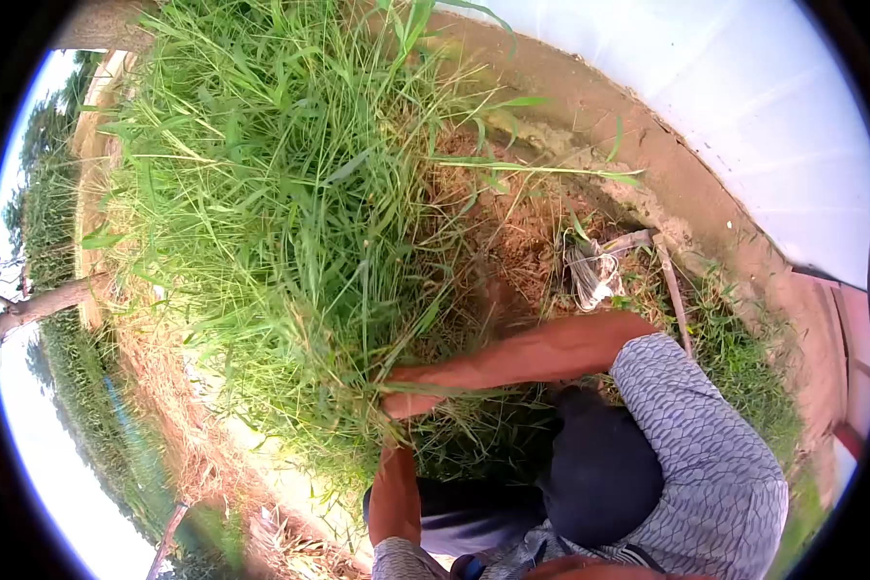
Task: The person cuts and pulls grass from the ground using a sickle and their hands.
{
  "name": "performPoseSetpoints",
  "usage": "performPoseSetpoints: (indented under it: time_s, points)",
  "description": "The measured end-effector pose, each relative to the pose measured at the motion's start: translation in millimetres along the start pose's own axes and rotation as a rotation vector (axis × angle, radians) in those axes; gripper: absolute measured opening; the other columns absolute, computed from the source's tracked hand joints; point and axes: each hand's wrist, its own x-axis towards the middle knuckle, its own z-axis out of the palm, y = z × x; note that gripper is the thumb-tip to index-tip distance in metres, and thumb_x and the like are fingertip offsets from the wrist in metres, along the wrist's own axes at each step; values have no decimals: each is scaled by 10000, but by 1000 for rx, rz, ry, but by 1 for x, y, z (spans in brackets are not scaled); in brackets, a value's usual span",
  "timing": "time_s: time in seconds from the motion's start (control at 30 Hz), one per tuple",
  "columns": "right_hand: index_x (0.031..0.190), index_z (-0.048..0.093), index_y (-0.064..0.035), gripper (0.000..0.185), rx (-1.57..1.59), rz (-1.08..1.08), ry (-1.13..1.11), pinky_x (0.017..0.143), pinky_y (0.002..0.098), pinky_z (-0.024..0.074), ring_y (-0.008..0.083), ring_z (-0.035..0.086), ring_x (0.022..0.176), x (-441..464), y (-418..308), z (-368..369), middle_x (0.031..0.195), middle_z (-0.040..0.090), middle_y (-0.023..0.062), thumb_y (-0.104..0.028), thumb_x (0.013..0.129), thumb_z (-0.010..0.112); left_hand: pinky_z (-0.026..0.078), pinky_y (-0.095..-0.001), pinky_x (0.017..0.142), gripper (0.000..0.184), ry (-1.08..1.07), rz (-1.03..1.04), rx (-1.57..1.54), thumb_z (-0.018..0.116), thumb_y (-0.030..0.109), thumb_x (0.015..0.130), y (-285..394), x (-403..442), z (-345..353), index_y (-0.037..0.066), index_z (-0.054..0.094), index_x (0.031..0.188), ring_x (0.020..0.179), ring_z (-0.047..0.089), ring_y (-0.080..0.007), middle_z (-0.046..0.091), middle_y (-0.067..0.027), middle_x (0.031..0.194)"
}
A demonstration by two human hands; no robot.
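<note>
Tall green grass (329, 193) stands in a dense clump in front of me. My right arm reaches across to the left, and my right hand (408, 394) is closed round grass stems at the lower part of the clump. Just below it, my left forearm (396, 488) rises into the same grass. My left hand lies behind blades and close to the right hand, so its fingers are hidden. Bent stems cross over both wrists.
A white wall (735, 97) runs along the upper right, with a brown earth bank (590, 106) at its foot. A wooden stick (674, 290) and a pale crumpled bundle (597, 278) lie right of the grass. A thin tree trunk (53, 302) stands left.
</note>
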Motion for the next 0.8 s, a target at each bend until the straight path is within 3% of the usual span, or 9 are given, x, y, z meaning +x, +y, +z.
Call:
performPoseSetpoints:
  time_s: [0.03, 0.1, 0.17, 0.27, 0.37, 0.47, 0.53, 0.67, 0.8]
  points:
    - [814, 594, 9, 493, -235, -141, -264, 807, 489, 466, 227, 512, 747, 12, 28, 9, 795, 518, 185, -420, 941, 388, 471, -457, 903, 484, -2, 23, -69, 518, 320, 934, -5, 0, 1, 51, 468, 1333, 1079, 568, -297, 591, -151, 1196]
    - [1166, 505, -23, 398, -202, -136, -234, 767, 485, 495, 245, 563, 740, -7, 67, -24, 934, 591, 191, -292, 873, 500, 451, -458, 936, 514, -21, 113, -237, 556, 311, 906, -13, 3, 9, 59, 467, 1344, 1133, 532, -302, 557, -148, 1248]
    - [1420, 363, -76, 673, -200, 30, -101, 743, 458, 523, 244, 598, 759, -55, 68, -93, 965, 627, 187, -179, 799, 600, 431, -458, 969, 548, -29, 173, -348, 595, 303, 879, -20, 8, 22, 66, 466, 1356, 1187, 496, -307, 523, -145, 1301]
    - [1452, 333, -140, 860, -591, -430, 888, 590, 421, 505, 324, 580, 703, -59, 156, -140, 832, 577, 190, -82, 668, 682, 402, -459, 1019, 606, -51, 243, -535, 652, 290, 837, -42, 18, 53, 78, 465, 1373, 1267, 442, -315, 472, -141, 1379]
    - [1435, 366, -129, 865, -519, -252, 1051, 646, 447, 493, 349, 571, 730, -4, 230, -211, 881, 574, 200, -96, 648, 723, 339, -490, 1084, 706, 82, 465, -499, 709, 297, 787, -61, 21, 75, 100, 438, 1408, 1347, 364, -354, 400, -147, 1460]
    - [1409, 395, -116, 667, 1262, -1317, 512, 723, 492, 481, 367, 570, 767, 69, 238, -249, 990, 572, 193, -457, 852, 534, 335, -496, 1078, 805, -24, 210, -315, 750, 326, 719, -23, 6, 12, 110, 419, 1421, 1346, 352, -387, 365, -160, 1480]
    - [1400, 405, -112, 671, 1859, -1552, 150, 749, 507, 477, 373, 569, 779, 96, 236, -259, 1026, 572, 190, -577, 920, 471, 336, -484, 1078, 873, -87, 147, -333, 774, 339, 672, -11, 12, 0, 100, 401, 1424, 1342, 345, -414, 370, -171, 1474]
    - [1280, 470, -80, 666, 2013, -1029, -296, 661, 435, 560, 297, 616, 762, 126, 214, -258, 920, 600, 150, -637, 933, 357, 384, -467, 1048, 808, 57, 290, -347, 751, 324, 701, -26, 6, 18, 65, 428, 1394, 1272, 441, -389, 426, -181, 1431]
    - [1171, 495, -74, 420, 1614, -1061, 346, 647, 384, 536, 229, 589, 769, 157, 250, -265, 939, 576, 112, -427, 945, 485, 404, -521, 1015, 729, 65, 263, -394, 699, 229, 781, -12, 11, 8, 26, 380, 1404, 1241, 451, -452, 494, -241, 1336]
